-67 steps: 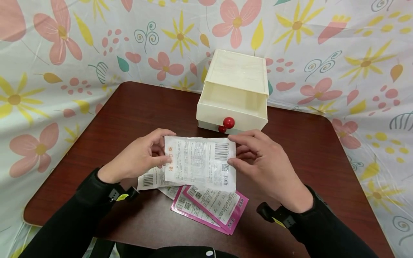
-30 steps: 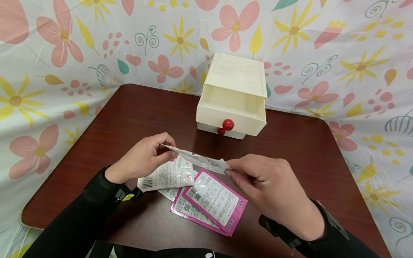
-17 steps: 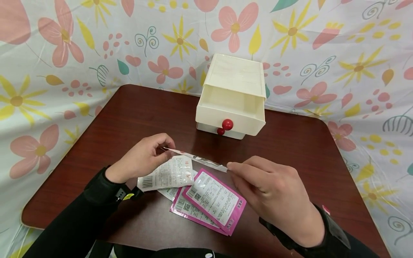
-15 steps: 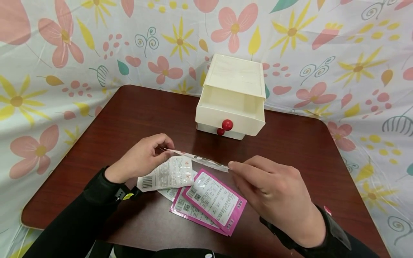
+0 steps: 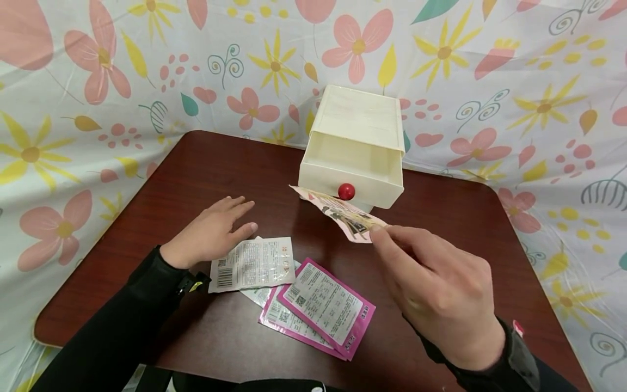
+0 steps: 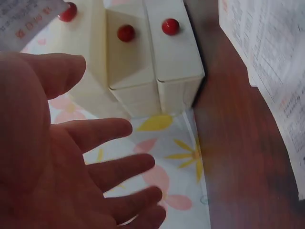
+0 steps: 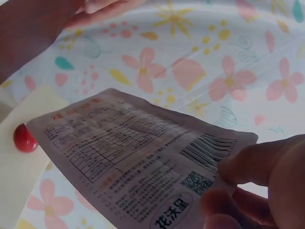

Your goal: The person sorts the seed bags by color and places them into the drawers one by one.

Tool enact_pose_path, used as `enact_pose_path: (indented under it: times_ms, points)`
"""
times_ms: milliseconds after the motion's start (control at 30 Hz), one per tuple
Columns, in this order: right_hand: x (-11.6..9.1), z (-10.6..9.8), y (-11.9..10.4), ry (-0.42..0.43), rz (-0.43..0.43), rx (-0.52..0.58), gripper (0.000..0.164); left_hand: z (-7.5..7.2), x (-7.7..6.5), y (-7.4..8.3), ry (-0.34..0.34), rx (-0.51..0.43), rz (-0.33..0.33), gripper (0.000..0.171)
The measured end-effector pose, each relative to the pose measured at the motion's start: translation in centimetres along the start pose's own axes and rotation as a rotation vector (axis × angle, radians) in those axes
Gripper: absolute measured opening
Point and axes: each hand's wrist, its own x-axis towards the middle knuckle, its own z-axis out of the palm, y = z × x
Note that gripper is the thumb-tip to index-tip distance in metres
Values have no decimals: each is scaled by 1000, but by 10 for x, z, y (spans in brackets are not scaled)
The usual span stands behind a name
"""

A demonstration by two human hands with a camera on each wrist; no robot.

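Here, the right hand (image 5: 438,294) pinches a thin printed packet (image 5: 340,210) by one end, up off the brown table (image 5: 220,174), in front of the cream drawer box (image 5: 360,114) with its top drawer (image 5: 318,177) pulled out. The left hand (image 5: 208,231) holds nothing, its fingers spread out, near a white packet (image 5: 257,264) that lies by two pink packets (image 5: 328,302).

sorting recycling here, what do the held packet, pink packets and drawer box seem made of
Held packet: perhaps dull thin film or coated paper; it bends. Pink packets: likely shiny plastic film; edges catch light. Drawer box: probably smooth cream plastic; grainless panels.
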Motion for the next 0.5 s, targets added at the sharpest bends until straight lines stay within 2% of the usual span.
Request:
enact_pose_path:
  times_ms: [267,500]
  points:
    - [0,6,7,147,-14,-59,18,3,7,-9,-48,-3,-73,66]
    - [-3,9,20,289,35,-80,22,4,9,-12,-55,-12,-104,68]
